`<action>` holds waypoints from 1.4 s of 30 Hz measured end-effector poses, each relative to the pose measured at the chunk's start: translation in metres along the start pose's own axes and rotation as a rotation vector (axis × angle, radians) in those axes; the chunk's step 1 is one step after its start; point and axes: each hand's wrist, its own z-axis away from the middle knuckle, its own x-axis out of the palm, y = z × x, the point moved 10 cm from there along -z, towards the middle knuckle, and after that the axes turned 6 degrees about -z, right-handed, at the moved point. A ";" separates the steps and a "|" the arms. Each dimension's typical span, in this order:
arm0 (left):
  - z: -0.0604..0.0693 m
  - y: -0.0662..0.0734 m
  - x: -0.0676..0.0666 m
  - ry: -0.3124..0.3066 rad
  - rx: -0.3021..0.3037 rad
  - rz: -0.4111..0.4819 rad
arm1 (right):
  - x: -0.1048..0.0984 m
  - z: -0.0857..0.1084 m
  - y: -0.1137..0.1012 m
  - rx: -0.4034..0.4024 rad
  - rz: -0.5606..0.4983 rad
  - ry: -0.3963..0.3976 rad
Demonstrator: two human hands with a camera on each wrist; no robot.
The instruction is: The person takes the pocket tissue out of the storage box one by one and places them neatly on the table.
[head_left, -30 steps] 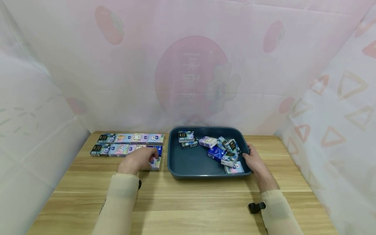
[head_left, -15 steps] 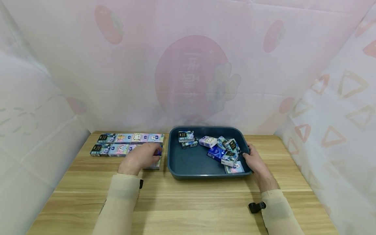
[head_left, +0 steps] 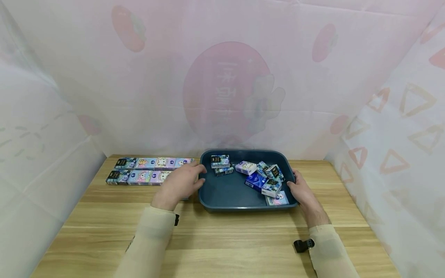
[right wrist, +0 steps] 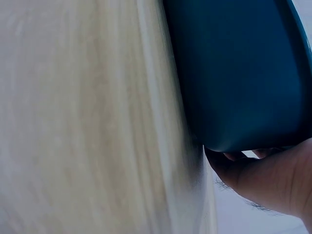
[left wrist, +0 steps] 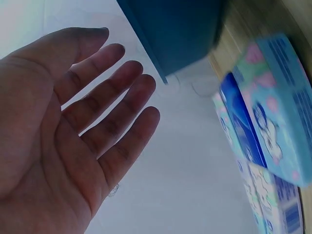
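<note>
My left hand (head_left: 179, 185) hovers at the left edge of a dark blue-green tray (head_left: 226, 193). In the left wrist view that hand (left wrist: 83, 122) holds nothing, its fingers spread and slightly bent. Tissue packs (head_left: 140, 177) lie in rows left of the tray, some behind the hand. The nearest in the left wrist view is a light blue tissue pack (left wrist: 273, 112) with a cartoon print, beside a dark blue tissue pack (left wrist: 241, 122). My right hand (head_left: 302, 191) grips the tray's right rim, thumb on top. In the right wrist view the tray's side (right wrist: 239, 73) hides its fingertips.
Inside the tray, several loose tissue packs are heaped at the right, around a dark blue tissue pack (head_left: 255, 181). Two more, including a dark floral tissue pack (head_left: 220, 161), sit at its back left. The wooden table (head_left: 236, 243) meets a patterned cloth backdrop (head_left: 156, 116).
My left hand has let go of the tissue packs in the front row and moved right to the tray's left edge, its fingers straightening. The right hand and tray stay put.
</note>
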 end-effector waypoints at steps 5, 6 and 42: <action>0.000 0.018 -0.002 0.009 0.040 -0.015 | -0.001 0.002 -0.003 -0.019 0.075 0.017; 0.000 0.021 -0.002 0.013 0.047 -0.015 | -0.002 0.002 -0.005 -0.028 0.097 0.020; -0.038 0.165 0.043 -0.008 0.302 -0.034 | -0.029 -0.005 -0.038 -0.318 0.533 -0.162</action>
